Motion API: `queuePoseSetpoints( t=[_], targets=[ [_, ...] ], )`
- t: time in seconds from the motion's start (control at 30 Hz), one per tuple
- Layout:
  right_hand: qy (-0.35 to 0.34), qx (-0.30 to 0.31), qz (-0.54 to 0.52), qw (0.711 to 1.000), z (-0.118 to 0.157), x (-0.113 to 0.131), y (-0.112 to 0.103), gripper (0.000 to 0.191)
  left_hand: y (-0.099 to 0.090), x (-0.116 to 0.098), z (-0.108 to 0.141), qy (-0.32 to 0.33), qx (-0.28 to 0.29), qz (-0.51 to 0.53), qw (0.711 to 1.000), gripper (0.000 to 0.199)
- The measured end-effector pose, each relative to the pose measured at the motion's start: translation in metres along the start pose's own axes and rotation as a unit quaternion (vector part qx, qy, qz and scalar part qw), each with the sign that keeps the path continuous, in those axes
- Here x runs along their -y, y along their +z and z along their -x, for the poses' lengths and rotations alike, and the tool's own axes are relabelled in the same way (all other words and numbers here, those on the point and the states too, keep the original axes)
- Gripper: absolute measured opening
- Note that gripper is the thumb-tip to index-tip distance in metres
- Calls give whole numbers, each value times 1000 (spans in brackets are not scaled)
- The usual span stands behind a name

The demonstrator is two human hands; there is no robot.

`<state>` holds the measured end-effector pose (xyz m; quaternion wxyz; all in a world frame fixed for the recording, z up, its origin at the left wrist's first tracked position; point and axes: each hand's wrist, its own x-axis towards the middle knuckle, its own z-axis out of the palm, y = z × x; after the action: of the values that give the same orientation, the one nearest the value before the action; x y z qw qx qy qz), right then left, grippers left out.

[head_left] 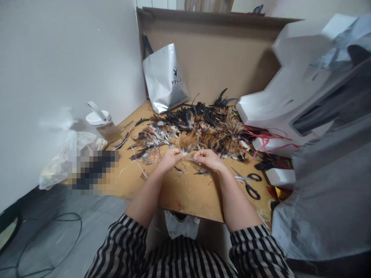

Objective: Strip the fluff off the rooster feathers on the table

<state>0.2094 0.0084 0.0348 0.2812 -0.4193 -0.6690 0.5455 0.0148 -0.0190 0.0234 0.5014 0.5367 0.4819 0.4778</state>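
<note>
Left hand pinches tuft | right hand pinched narrow, I can't tell on what | tuft: over bench, before feather pile | risk, I judge: slack pinch could lose tuft; right forearm, near, could knock scissors

Feather bunch — golden-brown, darker toward base, slightly blurred — held with tips fanned upward, just before the mixed black, brown and whitish feather pile.
</note>
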Motion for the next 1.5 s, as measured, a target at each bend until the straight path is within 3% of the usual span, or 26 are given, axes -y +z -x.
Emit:
queuePoseSetpoints(
  t=[0.07, 0.17, 0.27, 0.43, 0.67, 0.83, 1.1, 1.27, 1.5],
  targets=[
    [-1, -7, 8, 1000, 1, 2, 0, 19, 4, -2, 4, -31, 92, -28, 995, 33],
    [-3, -32, -13, 999, -1, 2, 4, 18, 4, -1, 5, -49, 139, -11, 989, 36],
    [4, -65, -105, 992, -7, -2, 8, 24, 2, 0, 3, -56, 113, 33, 991, 38],
    [6, -145, -253, 956, -13, -3, 12, 35, -1, 3, -1, -38, 26, 99, 994, 37],
    [4, -167, -245, 955, -11, 1, 28, 34, 2, 5, -3, -27, -11, 85, 996, 36],
    [-9, -209, -245, 947, -15, -3, 35, 32, 6, 7, -1, -23, 16, 73, 997, 36],
    [-10, -141, -280, 950, -15, -7, 27, 26, 3, 4, 1, -86, 65, 234, 966, 28],
    [-6, -114, -258, 959, -16, -10, 28, 25, 3, 1, 3, -95, 91, 219, 967, 30],
    [-12, -105, -307, 946, -14, -5, 29, 24, 3, 4, 0, -82, 67, 230, 968, 29]
  ],
)
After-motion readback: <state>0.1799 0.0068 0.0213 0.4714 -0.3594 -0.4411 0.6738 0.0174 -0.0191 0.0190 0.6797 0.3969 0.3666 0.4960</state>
